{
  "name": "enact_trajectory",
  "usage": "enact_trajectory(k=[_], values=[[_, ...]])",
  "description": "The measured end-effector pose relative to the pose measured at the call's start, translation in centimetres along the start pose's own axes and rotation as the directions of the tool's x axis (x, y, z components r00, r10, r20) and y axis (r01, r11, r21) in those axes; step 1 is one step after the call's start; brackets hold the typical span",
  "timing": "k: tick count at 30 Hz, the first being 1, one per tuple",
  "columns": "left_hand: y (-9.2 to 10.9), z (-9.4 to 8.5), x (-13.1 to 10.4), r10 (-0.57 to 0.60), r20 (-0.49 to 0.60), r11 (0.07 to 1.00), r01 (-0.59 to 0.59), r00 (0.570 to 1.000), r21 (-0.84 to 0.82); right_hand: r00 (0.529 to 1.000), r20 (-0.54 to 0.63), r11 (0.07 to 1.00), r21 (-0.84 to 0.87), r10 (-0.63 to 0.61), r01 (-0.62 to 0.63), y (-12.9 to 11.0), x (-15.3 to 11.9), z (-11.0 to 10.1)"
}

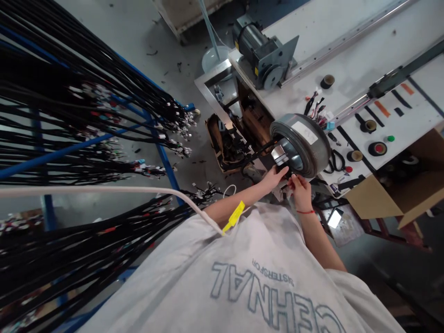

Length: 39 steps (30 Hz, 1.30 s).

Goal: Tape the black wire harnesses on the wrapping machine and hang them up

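A grey drum-shaped machine head (321, 143) with a shiny metal centre (294, 159) stands at the table's near corner. Just below that centre, my left hand (274, 179) has its fingers closed on something dark, partly hidden by the machine. My right hand (300, 189) is beside it, thumb and fingers pinched together under the drum's lower rim. Whatever lies in the pinch is too small to name. From the left, a black cable bundle (260, 152) runs up to the machine's centre. Wires with connectors (317, 111) stick out behind the drum.
Black cable harnesses (132, 88) hang on a blue rack (161, 152) to the left. On the white table (350, 60) are a motor (251, 41), tape rolls (328, 82) and a green button (391, 138). An open cardboard box (367, 199) and a phone (335, 217) are on the right.
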<state>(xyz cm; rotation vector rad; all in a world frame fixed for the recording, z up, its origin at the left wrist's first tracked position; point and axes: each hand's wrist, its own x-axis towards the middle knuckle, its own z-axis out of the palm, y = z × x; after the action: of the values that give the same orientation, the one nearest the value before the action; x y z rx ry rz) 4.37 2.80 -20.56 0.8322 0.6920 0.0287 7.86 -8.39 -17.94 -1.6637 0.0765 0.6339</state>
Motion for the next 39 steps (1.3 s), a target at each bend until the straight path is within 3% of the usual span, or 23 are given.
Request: enact_trajectory(k=[4, 7, 9, 12, 14, 17, 18, 22, 24, 27, 29, 31, 33, 34, 36, 39], values=[[2.1, -1.9, -0.2, -0.072, 0.09, 0.987, 0.057, 0.993, 0.152, 0.993, 0.018, 0.974, -0.193, -0.116, 0.118, -2.2, -0.8, -0.4], [3.7, -3.2, -0.3, -0.044, -0.002, 0.964, 0.043, 0.999, 0.262, 0.954, 0.077, 0.862, -0.412, -0.29, 0.295, -4.4, -0.6, 0.9], [4.1, -3.0, 0.1, -0.093, -0.029, 0.964, 0.097, 0.995, 0.248, 0.915, 0.174, 0.789, -0.466, -0.364, 0.401, -5.7, 0.2, 2.4], [3.9, -1.5, 0.9, -0.195, -0.003, 0.954, 0.19, 0.981, 0.232, 0.84, 0.361, 0.737, -0.415, -0.405, 0.533, -7.3, 0.7, 3.7], [3.7, -0.9, 1.0, -0.123, -0.044, 0.951, 0.131, 0.991, 0.281, 0.811, 0.42, 0.753, -0.347, -0.408, 0.559, -7.9, -0.2, 3.1], [3.6, -1.2, 0.2, 0.104, -0.063, 0.909, -0.069, 0.993, 0.41, 0.838, 0.356, 0.809, -0.281, -0.413, 0.517, -8.1, -3.2, 0.4], [3.6, -1.4, -0.2, 0.13, -0.048, 0.901, -0.097, 0.99, 0.423, 0.855, 0.317, 0.824, -0.272, -0.411, 0.497, -8.0, -4.3, -0.6], [4.0, -1.4, -0.8, -0.093, 0.021, 0.955, 0.084, 0.995, 0.283, 0.909, 0.233, 0.866, -0.294, -0.345, 0.405, -7.1, -6.7, -2.8], [4.1, -1.1, -0.6, -0.106, 0.012, 0.968, 0.101, 0.994, 0.231, 0.908, 0.262, 0.857, -0.324, -0.326, 0.401, -6.7, -6.5, -2.4], [4.1, -0.9, -0.3, 0.029, 0.005, 0.966, -0.03, 1.0, 0.256, 0.846, 0.301, 0.746, -0.4, -0.441, 0.532, -6.0, -4.5, -0.4], [4.1, -1.3, -0.1, 0.099, -0.003, 0.946, -0.094, 0.995, 0.311, 0.786, 0.333, 0.608, -0.501, -0.521, 0.615, -5.4, -2.6, 1.3], [4.6, -2.0, -0.2, 0.123, 0.007, 0.901, -0.114, 0.992, 0.419, 0.76, 0.395, 0.467, -0.615, -0.516, 0.636, -4.7, -0.8, 2.7], [5.8, -2.9, -0.6, 0.13, 0.091, 0.773, -0.159, 0.987, 0.615, 0.761, 0.45, 0.356, -0.693, -0.467, 0.628, -3.9, 0.2, 3.3], [6.6, -3.3, -0.9, 0.146, 0.153, 0.656, -0.211, 0.977, 0.725, 0.761, 0.465, 0.317, -0.714, -0.452, 0.624, -3.5, 0.3, 3.4], [8.4, -3.7, -1.4, 0.203, 0.298, 0.334, -0.351, 0.933, 0.875, 0.759, 0.483, 0.268, -0.735, -0.437, 0.623, -2.7, 0.2, 3.2], [10.5, -3.1, -1.6, 0.193, 0.519, -0.145, -0.499, 0.833, 0.855, 0.768, 0.468, 0.247, -0.759, -0.437, 0.603, -1.7, -0.6, 2.5]])
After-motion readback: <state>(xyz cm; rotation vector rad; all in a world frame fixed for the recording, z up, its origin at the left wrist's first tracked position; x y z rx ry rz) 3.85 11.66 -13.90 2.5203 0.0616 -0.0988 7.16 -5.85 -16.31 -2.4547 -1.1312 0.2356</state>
